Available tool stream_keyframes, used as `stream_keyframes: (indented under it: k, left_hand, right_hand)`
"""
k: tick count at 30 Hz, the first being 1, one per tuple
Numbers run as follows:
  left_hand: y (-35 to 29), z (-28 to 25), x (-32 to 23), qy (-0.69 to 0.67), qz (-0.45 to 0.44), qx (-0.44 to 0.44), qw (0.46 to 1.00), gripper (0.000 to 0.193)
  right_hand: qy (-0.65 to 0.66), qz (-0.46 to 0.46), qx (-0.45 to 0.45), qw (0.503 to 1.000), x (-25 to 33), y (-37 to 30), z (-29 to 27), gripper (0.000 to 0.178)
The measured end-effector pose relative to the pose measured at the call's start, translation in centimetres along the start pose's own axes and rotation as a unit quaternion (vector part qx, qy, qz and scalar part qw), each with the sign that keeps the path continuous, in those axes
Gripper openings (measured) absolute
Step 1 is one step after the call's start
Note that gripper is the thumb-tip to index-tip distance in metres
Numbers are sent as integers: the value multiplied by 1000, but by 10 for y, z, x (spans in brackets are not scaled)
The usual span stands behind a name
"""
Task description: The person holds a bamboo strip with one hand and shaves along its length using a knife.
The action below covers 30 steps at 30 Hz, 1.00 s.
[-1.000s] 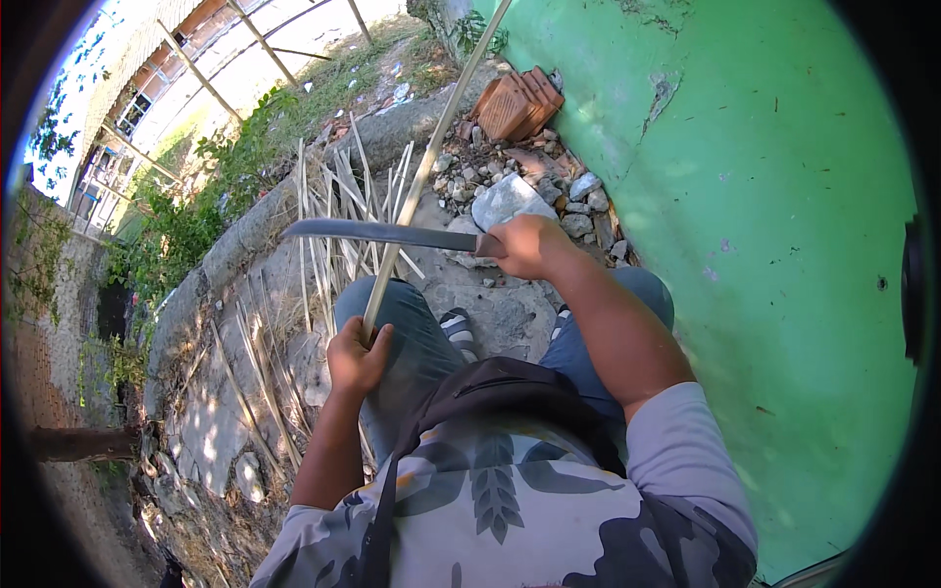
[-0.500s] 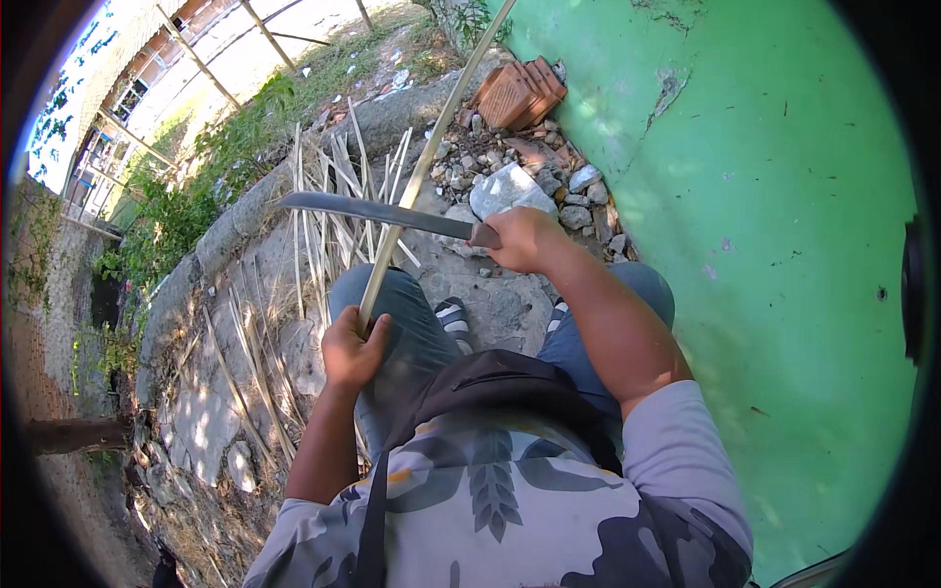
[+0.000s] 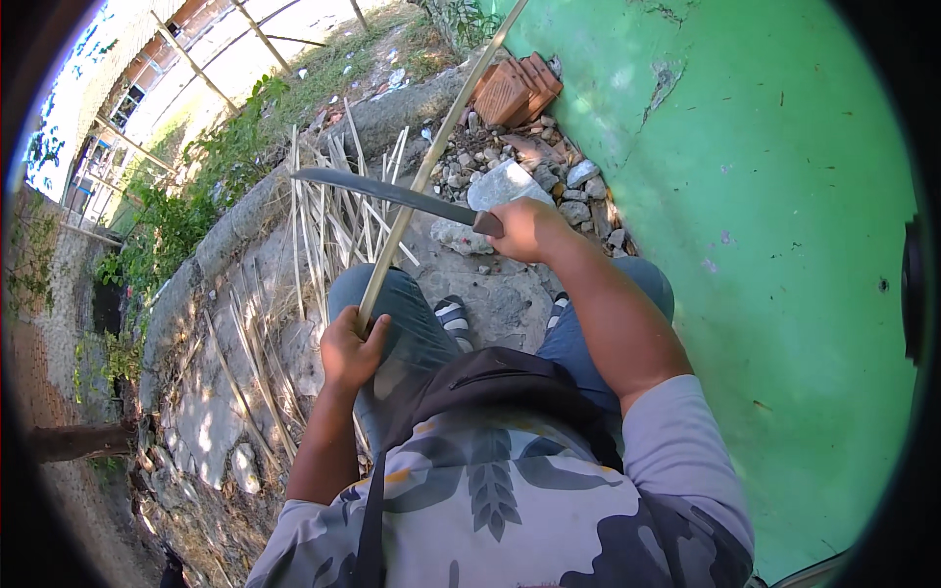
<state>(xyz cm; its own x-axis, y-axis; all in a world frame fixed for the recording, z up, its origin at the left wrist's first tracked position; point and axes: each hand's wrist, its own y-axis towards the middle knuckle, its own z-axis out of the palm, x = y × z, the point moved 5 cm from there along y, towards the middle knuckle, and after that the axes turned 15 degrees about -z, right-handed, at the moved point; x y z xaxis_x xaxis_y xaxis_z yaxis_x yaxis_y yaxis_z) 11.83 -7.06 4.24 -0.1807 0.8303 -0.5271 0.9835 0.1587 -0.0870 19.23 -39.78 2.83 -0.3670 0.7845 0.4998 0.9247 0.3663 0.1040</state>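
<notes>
My left hand [image 3: 351, 351] is closed around the lower end of a long pale strip [image 3: 457, 110], which looks like split bamboo. It slants up and away to the right, past the top of the view. In my right hand [image 3: 529, 231] is the handle of a machete [image 3: 353, 183]. Its dark blade points left and crosses the strip well above my left hand, seeming to touch it. Under my left hand is my left knee, in blue jeans. Beyond it, many similar pale strips [image 3: 312, 220] lie in a loose pile on the ground.
Rubble [image 3: 578, 186] and a large pale stone [image 3: 510, 184] lie ahead, with stacked orange hollow bricks [image 3: 515, 93] behind. A green wall [image 3: 765, 294] rises close on my right. A low concrete kerb [image 3: 235, 230] curves along the left beside green plants [image 3: 172, 220].
The machete and my right hand have shifted slightly farther away, the blade tip a little to the right. The strip's far end leans slightly more right. My left hand keeps its grip.
</notes>
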Motion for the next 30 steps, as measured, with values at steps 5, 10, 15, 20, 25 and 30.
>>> stream_keyframes:
  k: [5, 10, 15, 20, 25, 30]
  left_hand:
    - [-2, 0, 0, -1, 3, -9, 1000, 38]
    - [-3, 3, 3, -41, 6, -8, 999, 38]
    - [-1, 2, 1, -26, -4, 2, 1000, 39]
    - [-2, -1, 0, -18, -7, -3, 1000, 39]
    - [-4, -1, 0, -6, -1, 1, 1000, 40]
    - [-3, 0, 2, -18, 0, -7, 1000, 40]
  right_hand:
    - [-77, -76, 122, 987, 36, 1, 7, 19]
    - [-61, -48, 115, 990, 14, 5, 3, 19]
    - [-12, -14, 27, 999, 0, -2, -2, 21]
    - [-8, -47, 84, 995, 26, -2, 8, 18]
    - [-75, -77, 132, 985, 36, 1, 3, 17]
    - [23, -8, -1, 1000, -7, 2, -6, 18]
